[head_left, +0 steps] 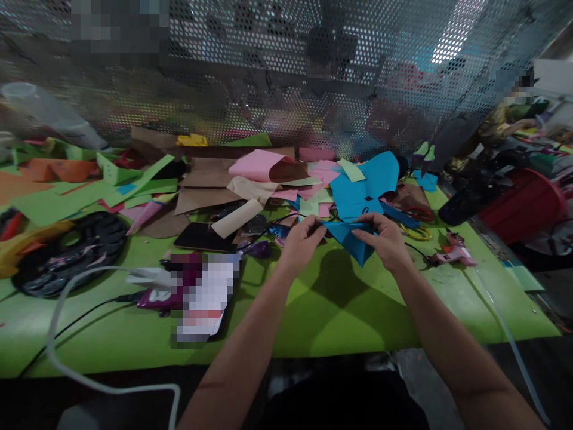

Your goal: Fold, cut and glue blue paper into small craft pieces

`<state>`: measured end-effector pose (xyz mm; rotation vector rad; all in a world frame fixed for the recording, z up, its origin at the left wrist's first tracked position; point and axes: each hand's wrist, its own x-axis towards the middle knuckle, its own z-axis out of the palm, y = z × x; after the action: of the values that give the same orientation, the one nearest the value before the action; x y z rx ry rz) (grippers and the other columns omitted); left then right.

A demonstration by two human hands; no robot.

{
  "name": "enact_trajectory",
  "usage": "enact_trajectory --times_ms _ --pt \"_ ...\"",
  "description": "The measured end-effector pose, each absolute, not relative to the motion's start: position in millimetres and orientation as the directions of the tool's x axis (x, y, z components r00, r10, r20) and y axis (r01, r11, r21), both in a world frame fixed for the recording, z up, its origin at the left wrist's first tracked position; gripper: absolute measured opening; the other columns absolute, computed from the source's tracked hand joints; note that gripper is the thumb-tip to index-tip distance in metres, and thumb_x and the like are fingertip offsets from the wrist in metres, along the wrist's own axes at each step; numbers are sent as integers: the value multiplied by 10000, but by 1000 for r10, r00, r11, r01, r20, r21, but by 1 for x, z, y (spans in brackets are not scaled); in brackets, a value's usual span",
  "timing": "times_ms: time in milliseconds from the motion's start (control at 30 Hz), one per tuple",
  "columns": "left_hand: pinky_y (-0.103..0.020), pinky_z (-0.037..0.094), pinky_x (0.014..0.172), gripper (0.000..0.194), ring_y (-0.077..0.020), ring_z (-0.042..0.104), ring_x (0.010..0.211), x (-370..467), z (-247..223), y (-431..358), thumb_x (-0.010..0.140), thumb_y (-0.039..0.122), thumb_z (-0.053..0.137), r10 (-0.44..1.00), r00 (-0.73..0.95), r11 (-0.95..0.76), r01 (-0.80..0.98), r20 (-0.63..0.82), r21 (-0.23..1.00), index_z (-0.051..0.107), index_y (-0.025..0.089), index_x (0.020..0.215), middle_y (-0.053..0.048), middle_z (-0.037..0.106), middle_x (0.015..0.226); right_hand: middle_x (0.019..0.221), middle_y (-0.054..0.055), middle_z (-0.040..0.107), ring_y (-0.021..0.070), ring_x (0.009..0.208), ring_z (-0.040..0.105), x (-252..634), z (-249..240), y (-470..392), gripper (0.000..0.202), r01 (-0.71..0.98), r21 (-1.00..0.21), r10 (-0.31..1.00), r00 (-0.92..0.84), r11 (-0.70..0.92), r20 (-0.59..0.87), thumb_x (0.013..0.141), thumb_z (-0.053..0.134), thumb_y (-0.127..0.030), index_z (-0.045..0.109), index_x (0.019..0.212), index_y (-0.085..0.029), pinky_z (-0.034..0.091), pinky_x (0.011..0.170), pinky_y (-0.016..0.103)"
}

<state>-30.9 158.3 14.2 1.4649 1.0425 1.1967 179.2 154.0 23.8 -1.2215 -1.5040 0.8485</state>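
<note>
A folded blue paper piece (353, 242), pointed at its lower end, is held up over the green table. My left hand (305, 240) pinches its left corner between thumb and fingers. On the other side, my right hand (380, 237) grips its upper right part, the thumb across the front. Behind the hands lies a larger blue paper sheet (353, 194), with pink and pale green scraps beside it. A pink glue gun (456, 254) rests on the table to the right of my right hand.
A phone (210, 298), a power strip (150, 298) and a black tray (74, 257) occupy the left of the green table (331, 328). Paper scraps line the perforated metal panel (286, 89). A red bin (523, 206) and a person (496, 125) are at right.
</note>
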Motion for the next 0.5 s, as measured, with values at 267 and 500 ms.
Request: enact_trajectory --times_ms 267,500 --pt "-262 479 660 113 -131 590 668 -23 11 155 847 279 580 966 190 -190 76 173 979 576 185 785 17 600 700 1066 62 711 260 1085 623 165 32 140 126 572 -551 761 -224 608 608 899 678 -274 738 1009 -290 453 973 435" --pt "-253 495 629 109 -116 595 638 -19 14 154 795 271 625 968 222 -107 -40 114 993 594 170 767 11 616 692 1016 48 713 245 1046 637 164 26 142 93 505 -619 780 -206 602 591 893 680 -249 727 965 -286 482 949 420"
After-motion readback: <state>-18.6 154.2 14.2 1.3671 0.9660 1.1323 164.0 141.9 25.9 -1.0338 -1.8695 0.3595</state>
